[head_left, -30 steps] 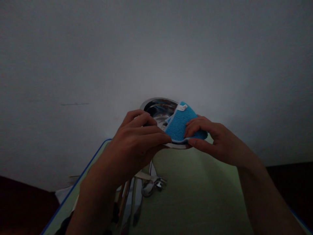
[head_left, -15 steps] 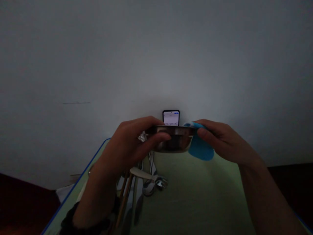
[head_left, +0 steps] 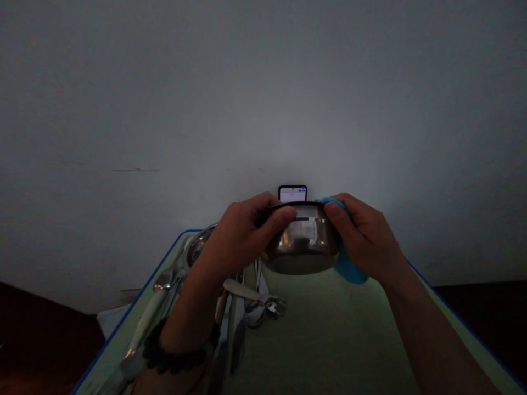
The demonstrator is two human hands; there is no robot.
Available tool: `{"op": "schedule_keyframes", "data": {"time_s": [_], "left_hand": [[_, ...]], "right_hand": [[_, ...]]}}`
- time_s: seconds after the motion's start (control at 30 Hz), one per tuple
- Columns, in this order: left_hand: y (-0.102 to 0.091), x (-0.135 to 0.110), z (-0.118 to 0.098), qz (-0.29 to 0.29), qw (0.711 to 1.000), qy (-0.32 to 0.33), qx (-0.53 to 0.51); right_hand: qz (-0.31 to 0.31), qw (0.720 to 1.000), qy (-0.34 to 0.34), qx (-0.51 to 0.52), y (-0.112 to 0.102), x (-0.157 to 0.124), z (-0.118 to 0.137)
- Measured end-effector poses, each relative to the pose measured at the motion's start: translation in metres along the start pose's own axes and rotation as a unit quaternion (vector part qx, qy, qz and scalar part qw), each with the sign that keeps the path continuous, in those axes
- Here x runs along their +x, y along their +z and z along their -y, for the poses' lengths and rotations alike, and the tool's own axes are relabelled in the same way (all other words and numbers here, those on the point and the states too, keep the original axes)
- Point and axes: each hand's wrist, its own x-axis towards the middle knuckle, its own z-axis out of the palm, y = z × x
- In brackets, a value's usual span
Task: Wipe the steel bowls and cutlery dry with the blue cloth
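Observation:
A shiny stainless steel bowl (head_left: 307, 241) is raised above the table, its outer wall and part of its underside facing me. My left hand (head_left: 251, 227) grips the rim on the left, thumb on the outside wall. At the right rim, my right hand (head_left: 362, 230) pinches a blue cloth (head_left: 349, 266) against the bowl, and the cloth hangs down behind its side. The bowl's inside is hidden from me. Below my left hand lie a white-handled fork (head_left: 255, 296) and other cutlery.
A phone (head_left: 292, 193) leans upright against the grey wall, partly covered by the bowl. More spoons and utensils (head_left: 163, 280) and a round metal piece (head_left: 200, 244) lie at the left of the green, blue-edged table (head_left: 337, 340).
The bowl has tilted so more of its outer wall shows. Both hands have shifted slightly, still on the rim, and the left arm uncovers more utensils.

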Motion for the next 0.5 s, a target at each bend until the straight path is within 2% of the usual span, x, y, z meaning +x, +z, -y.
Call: {"op": "schedule_keyframes", "data": {"time_s": [0.13, 0.27, 0.4, 0.5], "left_hand": [[-0.001, 0.001, 0.008, 0.029, 0.995, -0.011, -0.097], [0.000, 0.000, 0.006, 0.034, 0.988, -0.036, -0.145], [0.000, -0.001, 0.000, 0.021, 0.993, -0.062, -0.099], [0.000, -0.001, -0.003, 0.030, 0.998, -0.055, -0.006]], "right_hand": [[-0.084, 0.994, 0.050, 0.053, 0.000, 0.002, -0.008], [-0.102, 0.990, 0.075, 0.066, 0.004, 0.005, -0.014], [-0.148, 0.987, 0.047, -0.042, 0.003, 0.006, -0.017], [-0.165, 0.976, 0.054, -0.129, -0.004, 0.006, -0.018]]}}
